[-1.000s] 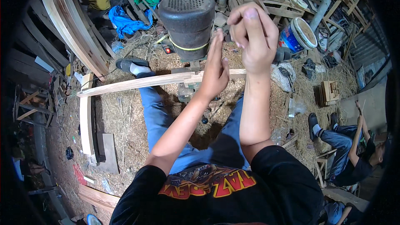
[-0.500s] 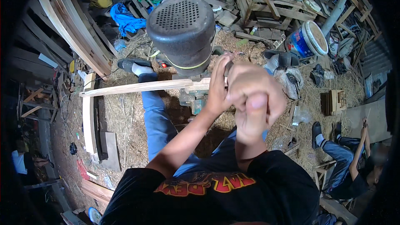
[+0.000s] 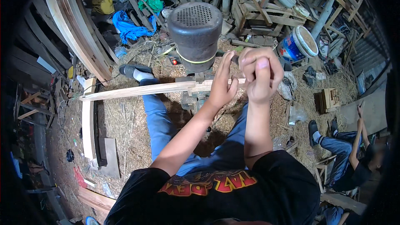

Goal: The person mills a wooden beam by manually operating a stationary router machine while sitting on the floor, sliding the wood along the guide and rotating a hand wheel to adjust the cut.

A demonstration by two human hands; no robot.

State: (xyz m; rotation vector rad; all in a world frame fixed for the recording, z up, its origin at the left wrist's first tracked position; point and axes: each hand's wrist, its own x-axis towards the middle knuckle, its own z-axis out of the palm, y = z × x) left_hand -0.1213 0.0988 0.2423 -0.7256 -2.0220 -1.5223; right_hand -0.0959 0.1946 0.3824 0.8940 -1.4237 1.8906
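A long pale wooden piece (image 3: 146, 90) lies crosswise before me. It passes under the front of a dark, round-topped machine (image 3: 193, 37) with a perforated cap. My left hand (image 3: 224, 84) is over the wood's right part, fingers stretched upward and close together, thumb apart. Beside those fingertips is the small dark end (image 3: 236, 59) of something that runs toward my right fist. My right hand (image 3: 261, 73) is closed in a fist, raised above the wood's right end; what it grips is hidden.
Another wooden beam (image 3: 88, 129) supports the left end. Long curved timbers (image 3: 68, 29) lean at upper left. A blue cloth (image 3: 127, 27), a bucket (image 3: 306, 43) and scrap wood lie beyond. A seated person (image 3: 354, 158) is at right. Straw and shavings (image 3: 125, 129) cover the floor.
My right fist has shifted slightly right and up, away from my left hand, whose thumb now stands apart. The machine appears further right because the view moved. The wood stays under the machine.
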